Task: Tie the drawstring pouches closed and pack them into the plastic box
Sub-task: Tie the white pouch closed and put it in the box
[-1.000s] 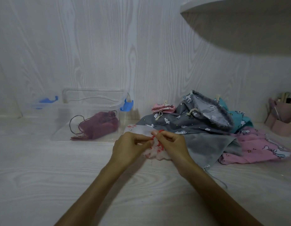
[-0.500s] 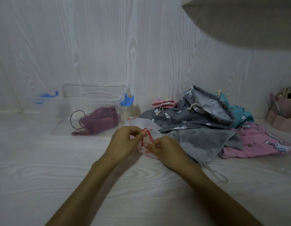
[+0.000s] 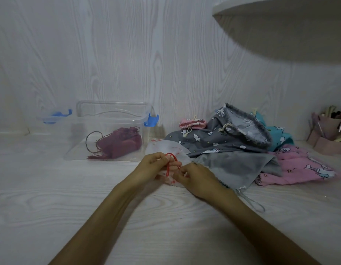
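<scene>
- Reaching forward over the pale wood-grain table (image 3: 51, 207), both bare forearms converge at mid-frame, the hands meeting over a white pouch (image 3: 165, 148) with red print that lies flat on the surface.
- Left hand (image 3: 152, 165): fingers curled, pinching a loop of red cord (image 3: 170, 159) that arches up above the knuckles.
- Right hand (image 3: 196, 178): fingers curled inward, pinching the other part of the same cord just beside the left hand; its fingertips are partly hidden by the hand itself.
- Clear plastic box (image 3: 108, 131) with blue clips stands behind and to the left of the hands, open-topped; a dark red pouch (image 3: 121, 144) lies inside with its cord trailing loose.
- Lid (image 3: 51, 117), clear with a blue clip, lies behind the box on its left.
- Heap of pouches to the right of the hands: a grey pouch (image 3: 232, 165) nearest, touching the white one; a grey printed pouch (image 3: 223, 138) behind it; a small pink pouch (image 3: 192, 123) at the rear; a teal pouch (image 3: 276, 132) and a pink printed pouch (image 3: 299, 165) farther right.
- Pink holder (image 3: 330, 144) of tools stands at the far right edge; a rounded shelf (image 3: 280, 20) overhangs above.
</scene>
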Available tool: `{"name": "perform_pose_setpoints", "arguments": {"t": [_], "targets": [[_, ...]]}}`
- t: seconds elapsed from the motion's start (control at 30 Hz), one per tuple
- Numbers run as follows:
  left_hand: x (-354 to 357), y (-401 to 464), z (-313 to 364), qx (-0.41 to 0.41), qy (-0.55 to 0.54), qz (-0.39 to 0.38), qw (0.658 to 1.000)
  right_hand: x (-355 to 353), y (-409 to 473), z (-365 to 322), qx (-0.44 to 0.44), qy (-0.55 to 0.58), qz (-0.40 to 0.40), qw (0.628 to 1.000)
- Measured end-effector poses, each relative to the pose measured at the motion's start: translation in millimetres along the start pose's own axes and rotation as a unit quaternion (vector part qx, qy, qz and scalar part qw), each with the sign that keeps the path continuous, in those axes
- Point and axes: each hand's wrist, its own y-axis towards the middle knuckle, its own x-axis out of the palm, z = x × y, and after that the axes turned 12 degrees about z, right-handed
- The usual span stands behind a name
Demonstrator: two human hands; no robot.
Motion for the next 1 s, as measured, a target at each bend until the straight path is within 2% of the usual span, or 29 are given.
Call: {"name": "perform_pose_setpoints", "arguments": {"t": [0.07,0.13,0.2,0.23,0.3,0.37,0.53,0.6,0.7,0.8,0.9,0.93,1.0], "targets": [[3.8,-3.8,0.4,-0.012,-0.009,0.006,1.0,-6.7,0.8,-1.3,0.011,-0.005,-0.044,0.999],[9.1,-6.5,-3.1,-0.007,0.004,0.014,1.0,-25.2,6.1,-4.4,0.02,-0.018,-0.145,0.989],[12.8,-8.3,-7.8,0.003,0.052,0.012,0.999,-56.6,17.1,-11.1,0.02,-0.082,-0.247,0.965],[14.3,-8.1,-10.1,0.008,0.067,0.009,0.998,-73.1,24.3,-15.6,0.022,-0.114,-0.267,0.957],[14.0,-8.5,-12.5,-0.001,0.068,0.002,0.998,-96.2,39.1,-26.3,0.04,-0.126,-0.27,0.954],[15.0,-9.7,-11.6,-0.006,0.067,-0.011,0.998,-99.9,54.2,-35.5,0.07,-0.082,-0.268,0.957],[17.8,-7.5,-8.6,-0.075,0.042,-0.016,0.996,-65.0,80.8,-60.2,0.137,0.018,-0.242,0.96],[14.7,-4.2,-14.4,-0.065,0.057,-0.019,0.996,-55.8,84.7,-70.0,0.108,0.087,-0.22,0.965],[10.3,-1.8,-20.2,-0.037,0.062,-0.041,0.997,-58.3,80.8,-76.5,0.012,0.131,-0.216,0.967],[8.1,-0.1,-20.3,-0.035,0.065,-0.041,0.996,-64.6,66.4,-46.4,-0.046,0.043,-0.196,0.979],[8.6,1.9,-17.7,-0.032,0.061,-0.044,0.997,-56.4,37.8,-2.0,-0.046,-0.067,-0.237,0.968],[8.6,2.1,-16.7,-0.034,0.057,-0.042,0.997,-50.4,29.6,8.3,-0.047,-0.06,-0.222,0.972],[7.9,1.8,-16.1,-0.039,0.042,-0.041,0.997,-37.6,21.6,23.3,-0.066,-0.009,-0.134,0.989]]}}
